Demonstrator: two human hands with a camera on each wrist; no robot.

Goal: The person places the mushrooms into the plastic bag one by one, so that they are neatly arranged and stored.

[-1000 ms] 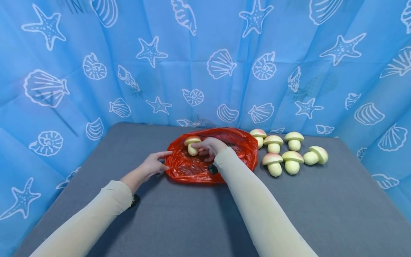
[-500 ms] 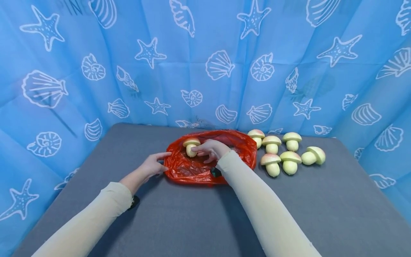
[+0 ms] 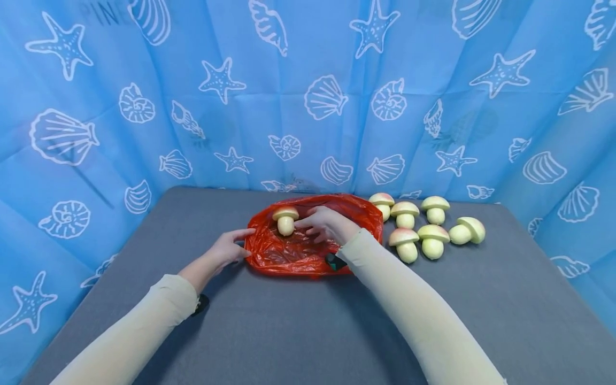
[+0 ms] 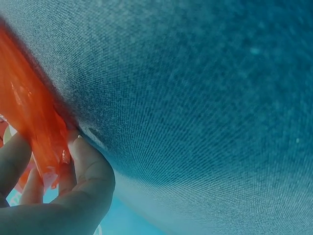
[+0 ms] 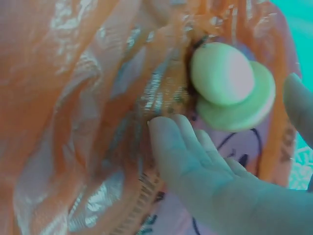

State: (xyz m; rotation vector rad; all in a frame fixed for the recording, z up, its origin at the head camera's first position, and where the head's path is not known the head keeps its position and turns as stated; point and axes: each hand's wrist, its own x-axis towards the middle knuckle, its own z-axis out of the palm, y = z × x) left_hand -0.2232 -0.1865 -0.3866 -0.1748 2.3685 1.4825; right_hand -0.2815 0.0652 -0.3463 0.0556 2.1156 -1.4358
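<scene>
Red plastic forms the bag (image 3: pixel 271 256) at the middle of the bench (image 3: pixel 269 326), its mouth spread wide and facing upward. Inside it, toward its left end, you see one pale mushroom (image 3: pixel 286 224), with its cap on the far side and its stem directed toward you. Your left hand (image 3: pixel 226 248) holds the left edge of the bag; in the left wrist view the thumb and fingers lie on either side of the gathered film. Your right hand (image 3: pixel 332 223) reaches over the bag from the right, its fingers loosely extended and its thumb held away from them. The right wrist view shows a narrow gap between these fingertips and the mushroom, so your right hand is near it but apart from it. Dark printed marks (image 5: pixel 239 142) appear on the film beneath.

To the right of the bag stand six further mushrooms (image 3: pixel 433 232) on the bench: three in a far row, two in a near row, and one at the right end tipped over, its cap turned rightward. The leftmost of the far row is partly hidden by the bag's rim. Cream sleeves (image 3: pixel 414 299) cover your forearms. Behind the grey bench hangs a blue curtain (image 3: pixel 260 117) patterned with white shells and starfish.
</scene>
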